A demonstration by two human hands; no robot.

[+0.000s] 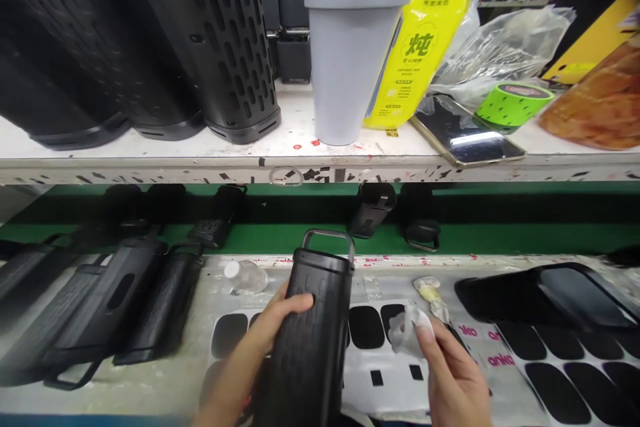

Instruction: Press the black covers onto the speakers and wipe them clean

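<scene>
My left hand (280,320) is wrapped round a black slotted housing (315,333), its thumb lying across the front face. The housing is tilted, with a metal loop handle (327,235) at its top end; its lower end runs out of view. To the right, my right hand (455,367) pinches a crumpled white cloth or tissue (413,330) between thumb and fingers, apart from the housing. Beneath both hands lies a white sheet (357,370) carrying black rounded patches (367,327). A small clear bottle with a white cap (246,277) rests beyond my left hand.
Several similar black housings (113,300) lie on the left of the bench. A white shelf edge (320,170) crosses ahead, bearing tall black perforated housings (235,47), a grey cup (350,60), a yellow packet (417,47), a phone (465,130) and green tape (513,105).
</scene>
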